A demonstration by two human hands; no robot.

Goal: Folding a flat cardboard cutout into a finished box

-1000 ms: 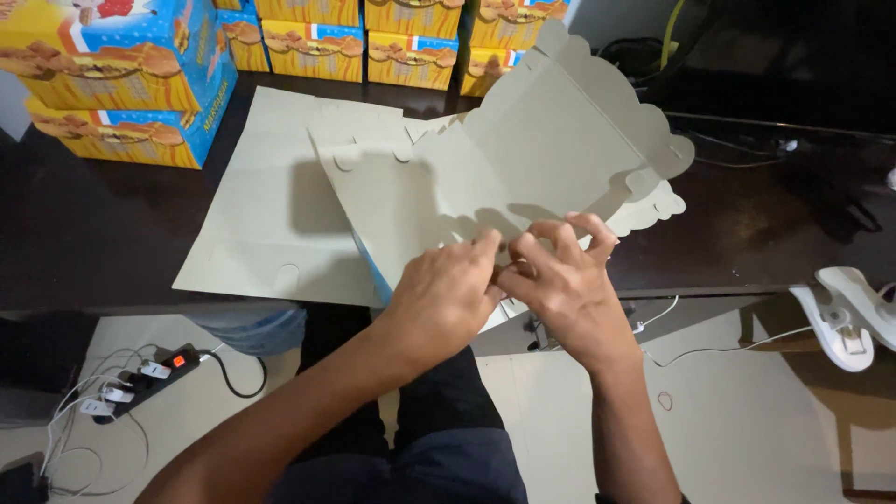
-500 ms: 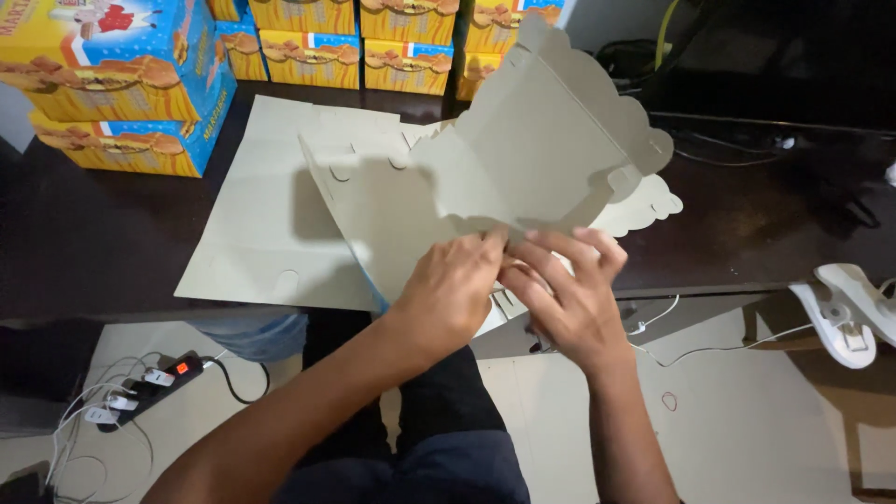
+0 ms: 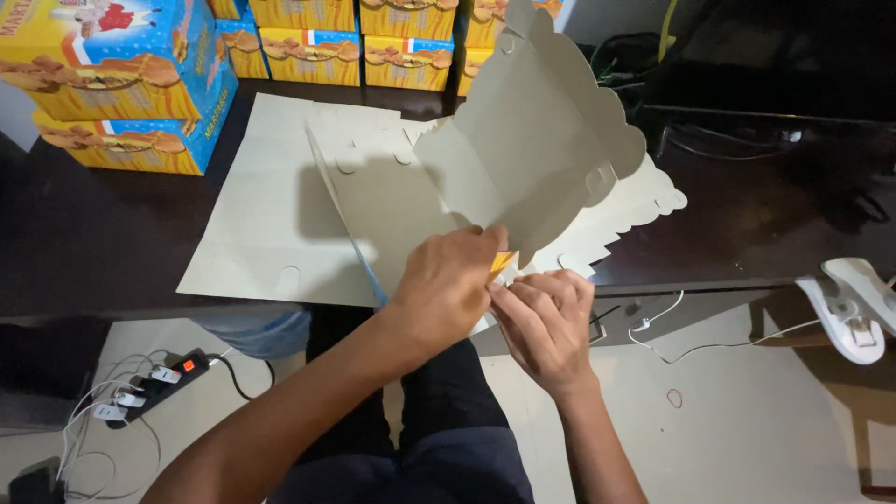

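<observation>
Left hand (image 3: 446, 289): pinched on the unfolded carton (image 3: 523, 159) flap | right hand (image 3: 546, 322): pinched on the same flap | location: desk (image 3: 112, 243) front edge.

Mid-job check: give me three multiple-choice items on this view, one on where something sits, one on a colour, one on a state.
1. Where is the power strip? A on the floor, lower left; B on the table; C on the stacked boxes.
2. What colour are the finished boxes? A plain white; B yellow and blue; C green.
3. How is the large scalloped flap of the cardboard blank? A lying flat; B torn off; C raised.

Answers: 1 A, it lies by the cables under the table edge. 2 B, yellow tops, blue sides. 3 C, it stands up above the left hand and right hand.
</observation>
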